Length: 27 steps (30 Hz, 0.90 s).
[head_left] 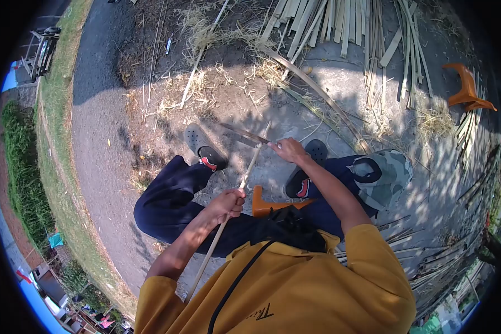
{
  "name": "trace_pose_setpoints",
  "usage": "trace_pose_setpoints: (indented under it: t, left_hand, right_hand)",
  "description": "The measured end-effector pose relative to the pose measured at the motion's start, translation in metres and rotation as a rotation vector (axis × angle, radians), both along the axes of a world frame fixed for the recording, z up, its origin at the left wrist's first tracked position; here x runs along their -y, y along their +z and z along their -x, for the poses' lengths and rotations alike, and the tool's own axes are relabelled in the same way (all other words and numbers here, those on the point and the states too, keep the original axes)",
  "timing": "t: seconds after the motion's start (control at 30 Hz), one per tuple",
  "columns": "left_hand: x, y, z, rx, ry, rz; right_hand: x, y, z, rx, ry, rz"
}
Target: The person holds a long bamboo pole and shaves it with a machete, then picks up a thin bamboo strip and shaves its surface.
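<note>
My left hand (226,204) is closed around a long, thin bamboo strip (250,167). The strip slants from beside my waist up between my knees, past the hand. My right hand (289,150) grips a knife (244,133) whose long blade points left and crosses the strip near its far end. Blade and strip appear to touch there. The fingers of the right hand cover most of the knife's handle.
Split bamboo slats (339,22) lie in a fan at the top, with curly shavings (200,33) around them. An orange stool (466,92) is at the right; an orange seat (264,207) shows between my legs. A camouflage cloth (392,178) lies by my right knee.
</note>
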State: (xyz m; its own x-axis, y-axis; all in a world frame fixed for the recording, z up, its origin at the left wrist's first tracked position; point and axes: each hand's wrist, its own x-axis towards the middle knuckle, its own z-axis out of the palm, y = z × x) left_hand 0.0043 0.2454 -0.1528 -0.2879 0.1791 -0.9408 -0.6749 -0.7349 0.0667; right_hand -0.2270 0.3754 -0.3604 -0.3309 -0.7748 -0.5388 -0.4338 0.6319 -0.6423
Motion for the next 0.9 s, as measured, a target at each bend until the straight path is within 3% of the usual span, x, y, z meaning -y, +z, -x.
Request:
trace_pose_setpoints:
  t: [0.2,0.3,0.37,0.5,0.6,0.77,0.9]
  left_hand:
    - [-0.002,0.001,0.001,0.015,0.0,0.013]
    - [-0.002,0.001,-0.003,0.024,0.024,-0.005]
    - [-0.007,0.0,0.0,0.062,0.028,0.0]
    - [-0.007,0.006,0.003,0.037,0.035,0.001]
    - [-0.001,0.004,0.004,0.031,0.03,0.024]
    - [-0.002,0.005,0.004,0.006,0.049,-0.012]
    - [-0.009,0.006,0.005,0.026,0.038,-0.003]
  right_hand:
    - [-0.005,0.033,0.0,0.003,0.118,-0.05]
    - [-0.013,0.031,-0.01,0.119,0.194,0.063]
    - [-0.011,0.022,-0.004,0.096,0.031,0.001]
    - [-0.003,-0.002,0.005,0.004,-0.075,-0.047]
    - [0.005,0.017,0.01,0.073,-0.023,-0.136]
    - [-0.006,0.048,0.001,0.162,0.168,-0.003]
    - [-0.002,-0.003,0.009,-0.045,0.027,0.012]
